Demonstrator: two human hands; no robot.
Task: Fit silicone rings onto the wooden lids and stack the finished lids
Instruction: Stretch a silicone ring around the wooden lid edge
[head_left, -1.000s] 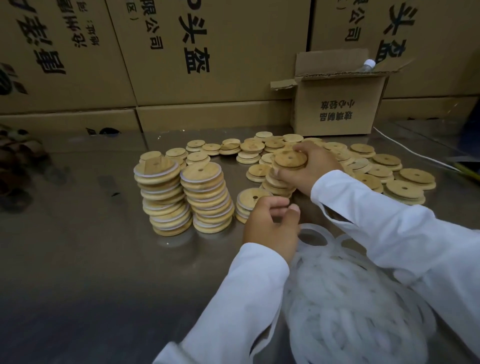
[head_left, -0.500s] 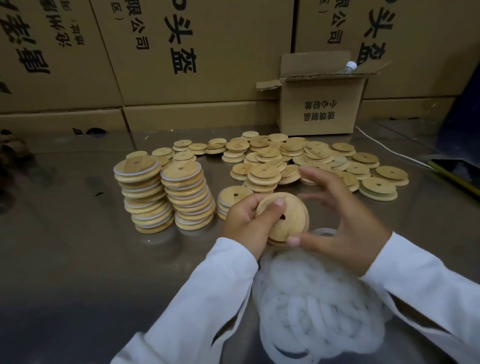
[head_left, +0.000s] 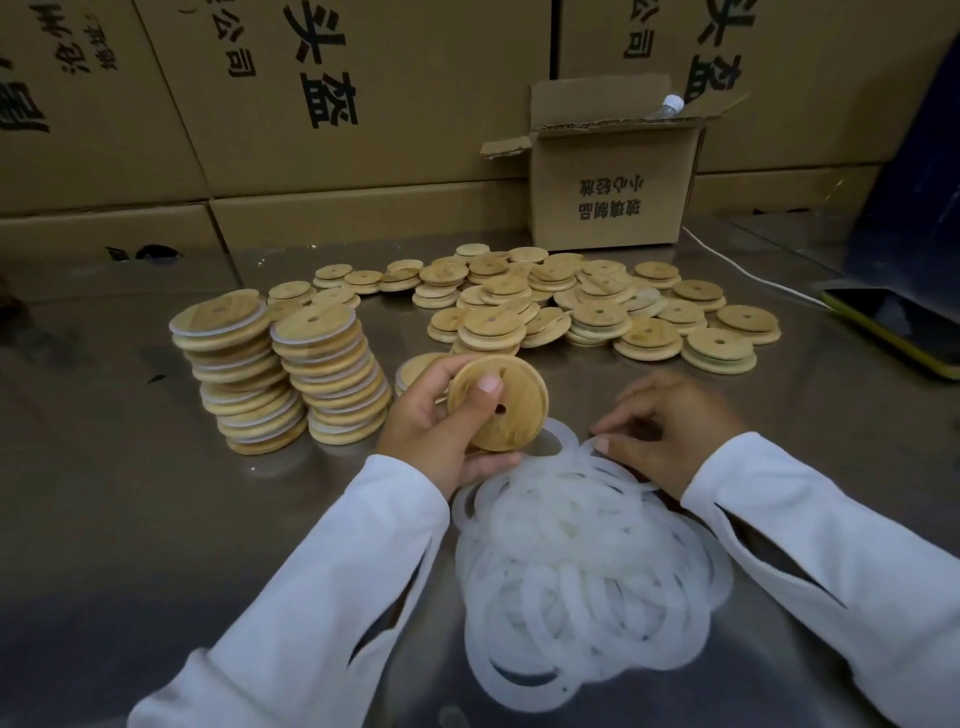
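I have the left hand (head_left: 436, 421) wrapped round one wooden lid (head_left: 511, 415), with the thumb laid flat across its face and the other fingers curled behind and under its rim. The lid is a pale round disc with visible grain, tipped up so that its face looks back at me. A small hole sits at its middle and a short slot cuts in from the upper edge.

The right hand (head_left: 670, 431) sits to the right of the lid, apart from it, with thumb and forefinger pressed together on the edge of a ring (head_left: 570, 435). The ring is a thin, milky loop just below the held lid. It lies at the far edge of the heap of rings (head_left: 582, 566), a white tangle on the metal table (head_left: 130, 519) between my two sleeves and nearer me than either grip.

Left of the left hand stand two stacks (head_left: 332, 374) of lids, side by side and both leaning a little, with white bands showing between the wood. A short pile (head_left: 415, 369) pokes out just behind the left knuckles. Beyond both hands the loose lids (head_left: 597, 306) spread in a low overlapping layer, each with its centre hole. Behind them is a small open box (head_left: 613, 192) with a bottle (head_left: 670, 104) sticking out. Well to the right of the right hand lies a phone (head_left: 893, 327) with a white cable (head_left: 753, 275) running to it.
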